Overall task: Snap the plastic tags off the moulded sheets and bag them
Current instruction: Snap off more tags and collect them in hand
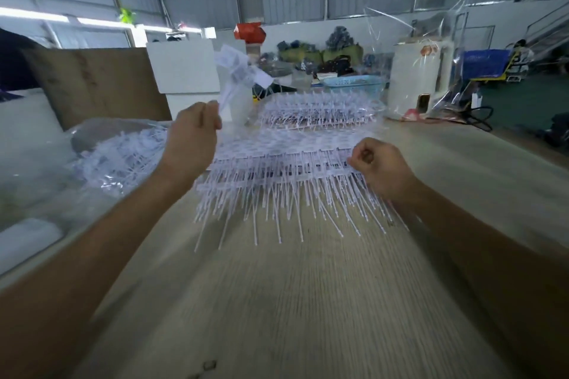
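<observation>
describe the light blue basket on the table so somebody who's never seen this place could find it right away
Start at the long wooden table and look to its far end, past the stacks of white moulded sheets. The basket sits just behind them, left of a tall white container. It is the only light blue, perforated, shallow tub among the white and clear plastic there.

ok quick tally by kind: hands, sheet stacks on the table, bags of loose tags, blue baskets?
Hands: 2, left hand and right hand
Moulded sheet stacks: 2, near stack and far stack
Bag of loose tags: 1
Blue basket: 1
Total: 6
</observation>
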`<state>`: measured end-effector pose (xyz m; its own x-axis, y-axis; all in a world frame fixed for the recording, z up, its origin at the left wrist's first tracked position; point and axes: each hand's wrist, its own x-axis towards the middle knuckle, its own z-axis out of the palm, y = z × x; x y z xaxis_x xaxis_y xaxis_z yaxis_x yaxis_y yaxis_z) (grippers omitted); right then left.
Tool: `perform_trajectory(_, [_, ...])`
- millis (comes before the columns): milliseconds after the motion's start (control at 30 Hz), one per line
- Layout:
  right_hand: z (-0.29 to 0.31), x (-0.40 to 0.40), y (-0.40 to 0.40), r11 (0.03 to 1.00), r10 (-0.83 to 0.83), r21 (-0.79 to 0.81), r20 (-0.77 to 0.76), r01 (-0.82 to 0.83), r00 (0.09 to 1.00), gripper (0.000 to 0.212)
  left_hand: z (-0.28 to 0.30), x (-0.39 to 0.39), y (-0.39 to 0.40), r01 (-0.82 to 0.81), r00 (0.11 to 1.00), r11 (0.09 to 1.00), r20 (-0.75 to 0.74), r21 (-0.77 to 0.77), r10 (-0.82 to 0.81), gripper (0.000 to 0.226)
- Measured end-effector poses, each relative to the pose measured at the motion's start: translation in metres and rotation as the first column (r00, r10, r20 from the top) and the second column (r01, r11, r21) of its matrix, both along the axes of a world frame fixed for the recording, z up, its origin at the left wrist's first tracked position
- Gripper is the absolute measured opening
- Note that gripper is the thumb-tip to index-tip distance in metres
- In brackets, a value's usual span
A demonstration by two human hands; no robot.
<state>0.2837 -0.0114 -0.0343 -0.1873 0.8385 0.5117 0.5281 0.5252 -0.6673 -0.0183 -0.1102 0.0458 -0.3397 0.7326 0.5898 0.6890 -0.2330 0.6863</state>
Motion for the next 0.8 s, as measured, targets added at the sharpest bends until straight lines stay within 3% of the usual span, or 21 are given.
perform_trajectory(100, [-0.016, 0.003, 0.004, 0.998, -0.029, 0.057, 0.105, 0.023, 0.994, 0.014, -0.023, -0.053, -0.037, -0.102, 0.978, 0.993, -0.177, 0.057, 0.111, 0.043])
perform_trajectory(200, [-0.017, 0.002, 0.006, 0.996, -0.022, 0.091, 0.153, 0.008, 0.988, 0.011, -0.037, -0.094, -0.072, -0.215, 0.889, 0.973, -0.395, 0.088, 0.232, 0.042])
perform_trajectory(367, [-0.018, -0.001, 0.007, 0.990, -0.036, 0.138, 0.278, -0.003, 0.960, 0.010, -0.055, -0.173, -0.116, -0.300, 0.782, 0.952, -0.558, 0.051, 0.277, 0.047])
perform_trajectory(500, [-0.016, -0.003, 0.007, 0.992, -0.043, 0.127, 0.294, 0.006, 0.955, 0.010, -0.072, -0.227, -0.116, -0.450, 0.599, 0.893, -0.739, 0.007, 0.308, 0.023])
perform_trajectory(567, [-0.016, -0.003, 0.007, 0.992, -0.041, 0.127, 0.304, 0.002, 0.952, 0.010, -0.073, -0.237, -0.105, -0.533, 0.566, 0.846, -0.749, -0.016, 0.343, 0.019])
perform_trajectory(633, [-0.016, -0.003, 0.006, 0.991, -0.042, 0.137, 0.306, 0.000, 0.951, 0.011, -0.065, -0.234, -0.090, -0.539, 0.617, 0.840, -0.709, -0.064, 0.342, 0.029])
perform_trajectory(700, [-0.015, -0.004, 0.006, 0.990, -0.045, 0.138, 0.310, 0.002, 0.950, 0.010, -0.051, -0.228, -0.065, -0.564, 0.721, 0.805, -0.585, -0.184, 0.372, 0.044])
perform_trajectory(800, [-0.016, -0.004, 0.007, 0.991, -0.055, 0.133, 0.316, 0.013, 0.947, 0.007, -0.035, -0.209, -0.028, -0.560, 0.801, 0.733, -0.477, -0.386, 0.361, 0.033])
